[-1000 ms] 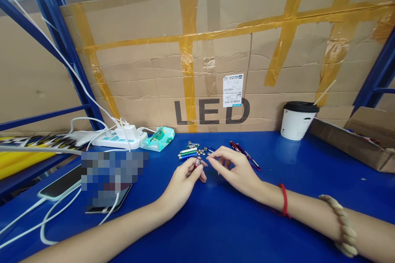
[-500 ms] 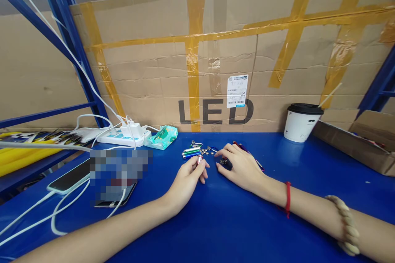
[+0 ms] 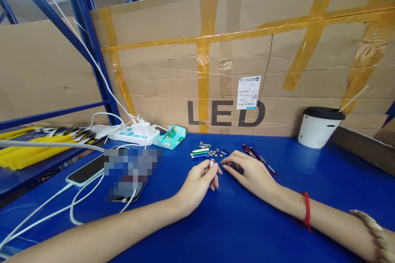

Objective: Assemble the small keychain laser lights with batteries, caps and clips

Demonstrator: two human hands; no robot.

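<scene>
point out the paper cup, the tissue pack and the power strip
paper cup (image 3: pixel 317 133), head view, on its white side wall
tissue pack (image 3: pixel 171 137), head view, on its green top face
power strip (image 3: pixel 131 135), head view, on its white body left of the plugged-in charger

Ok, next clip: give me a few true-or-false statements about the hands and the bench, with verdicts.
1. The left hand holds a small red cylinder at its fingertips. True.
2. The right hand rests on the white paper cup. False: the cup stands apart, far right, by the cardboard.
3. The tabletop is blue. True.
4. The cup has no lid. False: it wears a black lid.
5. The cardboard sheet reads "LED". True.
</scene>
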